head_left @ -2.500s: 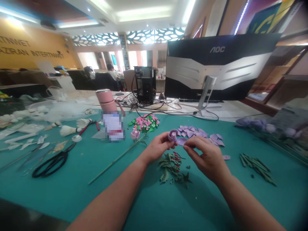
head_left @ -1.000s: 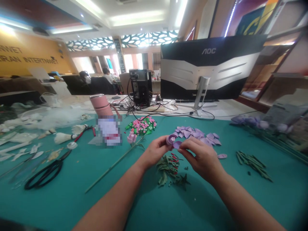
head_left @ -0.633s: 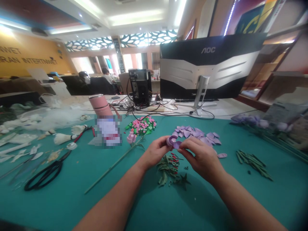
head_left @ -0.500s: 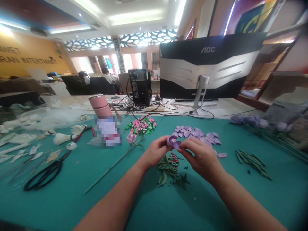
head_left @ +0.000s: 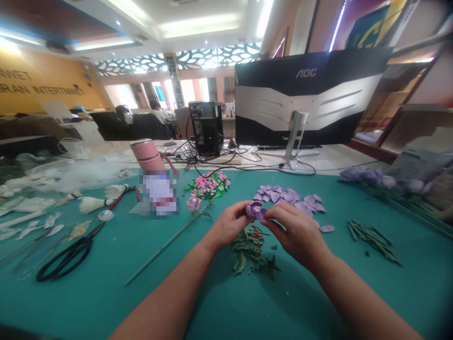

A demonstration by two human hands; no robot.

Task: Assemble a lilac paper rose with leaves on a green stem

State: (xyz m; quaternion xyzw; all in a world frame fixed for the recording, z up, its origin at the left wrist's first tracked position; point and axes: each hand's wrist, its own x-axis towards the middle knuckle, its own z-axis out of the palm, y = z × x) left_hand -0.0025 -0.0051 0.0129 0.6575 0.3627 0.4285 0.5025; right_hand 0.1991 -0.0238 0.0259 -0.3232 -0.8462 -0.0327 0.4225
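Observation:
Over the middle of the green mat [head_left: 226, 302], my left hand [head_left: 231, 222] is closed on a small purple artificial flower [head_left: 255, 209] with cupped petals and a pale centre. From the other side my right hand [head_left: 292, 229] pinches a purple petal [head_left: 262, 214] against that flower. Behind my right hand lies a pile of loose purple petals [head_left: 279, 193], and a single petal [head_left: 327, 229] rests to its right. Below the hands are green leaves [head_left: 242, 259] with red-tipped pieces and a dark green star-shaped sepal [head_left: 272, 267].
Left of my hands lies a long-stemmed pink flower [head_left: 193, 203]. Black-handled scissors [head_left: 67, 257], shuttlecocks [head_left: 92, 204], a pink tumbler [head_left: 146, 156] and a pink blossom cluster [head_left: 210, 183] are farther left. Green stems [head_left: 373, 242] lie right. A monitor [head_left: 304, 99] and computer case [head_left: 205, 127] stand behind.
The petal in my right hand has moved closer in against the flower, which now looks more closed together. My arms have hardly moved.

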